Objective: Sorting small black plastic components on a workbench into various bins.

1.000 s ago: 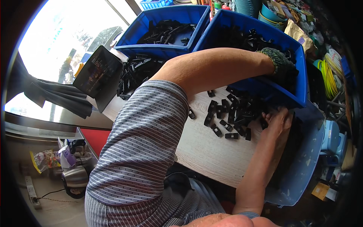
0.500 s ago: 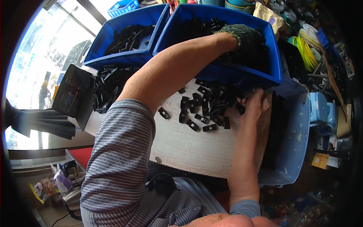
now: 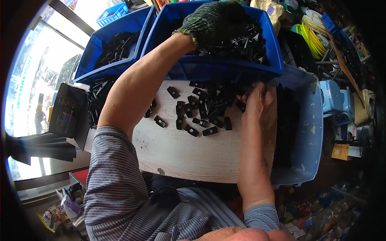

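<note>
My left hand [image 3: 213, 22], in a dark green-black knitted glove, reaches over the large blue bin [image 3: 225, 64], which holds many loose black plastic parts [image 3: 249, 40]. Its fingertips are lost against the dark contents, so their grip cannot be told. My bare right hand [image 3: 260, 98] is at the right side of the wooden board [image 3: 189, 156], fingers curled closed beside a heap of small black plastic pieces [image 3: 205, 104]. What lies inside those fingers is hidden. A few of the pieces lie apart from the heap, toward the board's left.
Another blue bin [image 3: 116, 52] with black parts stands at the far left. More black parts [image 3: 98, 96] pile below it, beside a dark folding screen [image 3: 68, 108]. A light-blue tub [image 3: 307, 132] with black contents stands right of the board. Yellow-green coiled hose [image 3: 313, 42] lies beyond.
My gloved left hand has moved left and away across the large bin, uncovering parts there. The right hand stays by the heap. The whole view has shifted.
</note>
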Demonstrator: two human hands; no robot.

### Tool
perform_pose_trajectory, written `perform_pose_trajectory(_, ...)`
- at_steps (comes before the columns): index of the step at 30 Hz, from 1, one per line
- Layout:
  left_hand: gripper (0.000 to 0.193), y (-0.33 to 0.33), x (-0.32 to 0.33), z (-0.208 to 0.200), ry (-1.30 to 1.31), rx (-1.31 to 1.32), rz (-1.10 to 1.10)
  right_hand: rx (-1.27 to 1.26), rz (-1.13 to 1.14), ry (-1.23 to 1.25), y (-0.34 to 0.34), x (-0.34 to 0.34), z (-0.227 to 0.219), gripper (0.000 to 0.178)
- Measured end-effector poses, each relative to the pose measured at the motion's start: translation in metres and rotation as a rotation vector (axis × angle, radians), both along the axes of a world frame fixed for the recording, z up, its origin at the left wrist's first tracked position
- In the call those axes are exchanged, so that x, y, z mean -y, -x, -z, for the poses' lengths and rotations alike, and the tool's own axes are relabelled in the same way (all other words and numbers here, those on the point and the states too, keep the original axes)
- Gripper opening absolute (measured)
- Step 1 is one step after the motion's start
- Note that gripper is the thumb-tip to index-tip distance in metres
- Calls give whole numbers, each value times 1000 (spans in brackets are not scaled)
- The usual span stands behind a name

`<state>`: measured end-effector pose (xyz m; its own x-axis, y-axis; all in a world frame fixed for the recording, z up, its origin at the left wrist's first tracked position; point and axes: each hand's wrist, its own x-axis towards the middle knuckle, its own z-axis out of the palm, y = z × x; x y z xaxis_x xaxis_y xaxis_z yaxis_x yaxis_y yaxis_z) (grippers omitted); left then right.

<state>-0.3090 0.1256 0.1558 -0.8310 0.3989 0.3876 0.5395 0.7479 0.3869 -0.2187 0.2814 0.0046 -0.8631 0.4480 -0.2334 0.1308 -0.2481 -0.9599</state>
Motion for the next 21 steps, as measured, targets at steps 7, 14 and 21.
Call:
perform_pose_trajectory(7, 34, -65, 26, 30, -356, -235, 96, 3, -16, 49, 0, 6, -8, 21)
perform_pose_trajectory(14, 57, -129, 30, 72, -92, -297, 53, -17, -24, 4, -1, 5, 1, 26)
perform_pose_trajectory(21, 55, -133, 28, 126, 198, -105, -28, -15, 51, -94, -1, 8, -4, 29)
